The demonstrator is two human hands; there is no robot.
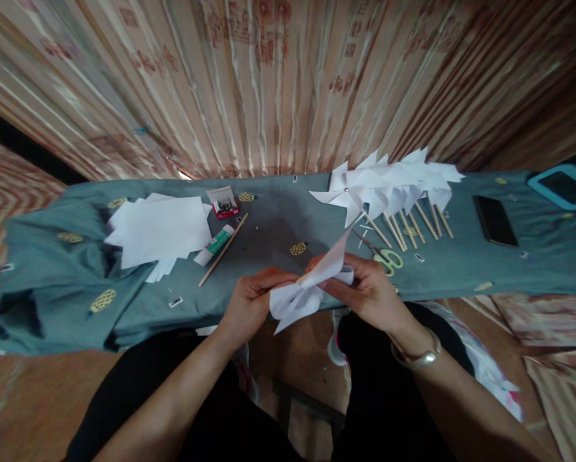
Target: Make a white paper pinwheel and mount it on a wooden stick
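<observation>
Over the table's front edge I hold a white paper pinwheel [297, 298] with curled blades, one point sticking up to the right. My left hand [253, 298] is closed on its left side, thumb and fingers pinching near the centre. My right hand [369, 285] grips the right part, partly hidden behind a raised blade. A short piece of a wooden stick shows near the middle, between the paper folds. Beyond my right hand lie scissors [388, 260] with light green handles. Finished-looking paper pinwheels [384, 183] on wooden sticks overlap in a row at the back right.
On the left are a stack of white paper sheets [165, 231], a glue stick [214, 245], a loose wooden stick [223, 250] and an open red box [225, 204] of small dark pieces. A phone [494, 220] and a blue-framed device [567, 186] lie right. A curtain [268, 83] hangs behind.
</observation>
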